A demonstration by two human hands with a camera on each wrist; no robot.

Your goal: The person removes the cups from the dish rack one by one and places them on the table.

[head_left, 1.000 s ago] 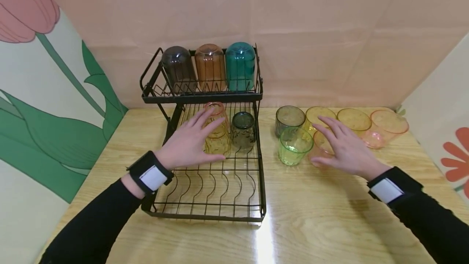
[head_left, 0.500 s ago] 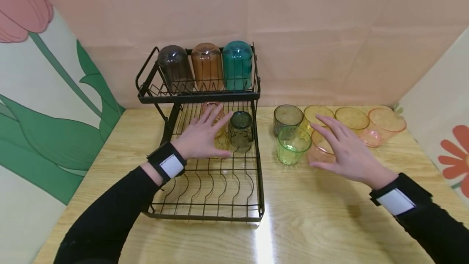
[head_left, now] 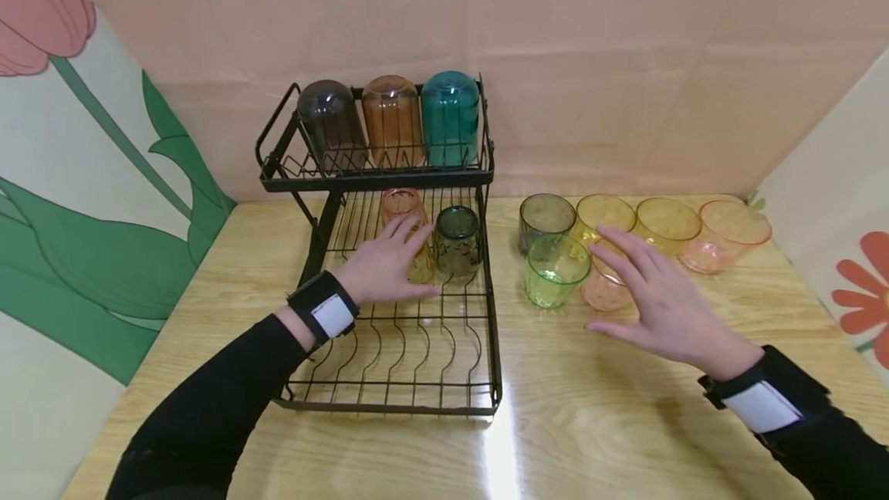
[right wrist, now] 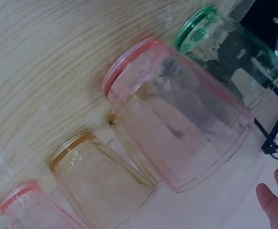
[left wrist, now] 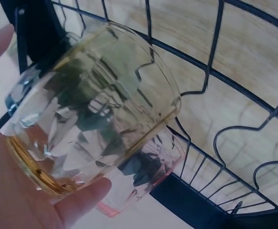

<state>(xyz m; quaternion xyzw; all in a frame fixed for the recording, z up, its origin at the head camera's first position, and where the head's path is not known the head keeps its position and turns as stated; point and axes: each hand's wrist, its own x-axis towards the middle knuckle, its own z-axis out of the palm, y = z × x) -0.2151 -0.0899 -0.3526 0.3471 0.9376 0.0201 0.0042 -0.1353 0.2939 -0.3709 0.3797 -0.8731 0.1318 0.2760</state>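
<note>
My left hand (head_left: 380,268) is at an upside-down yellow glass (left wrist: 100,109) on the lower level of the black dish rack (head_left: 496,346). Its fingers extend over the glass, and the thumb is spread away to the right. The head view shows only part of that glass; whether the hand presses on it I cannot tell. Behind stands a pink glass (head_left: 400,201), and to the right a dark green glass (head_left: 457,245). On the table side, my right hand (head_left: 670,311) hovers with spread fingers near an upright pink glass (right wrist: 177,119). A light green glass (head_left: 556,276) stands left of it.
Upside-down grey (head_left: 329,118), amber (head_left: 392,118) and teal (head_left: 450,118) glasses fill the upper shelf. Along the back of the table stand a grey glass (head_left: 547,218), two yellow glasses (head_left: 668,220) and another pink glass (head_left: 736,224). A pink backdrop (head_left: 590,60) rises behind.
My left hand has shifted right and lowered towards the yellow glass, uncovering more of the pink glass behind. My right hand has drifted slightly down and right. The glasses keep their places.
</note>
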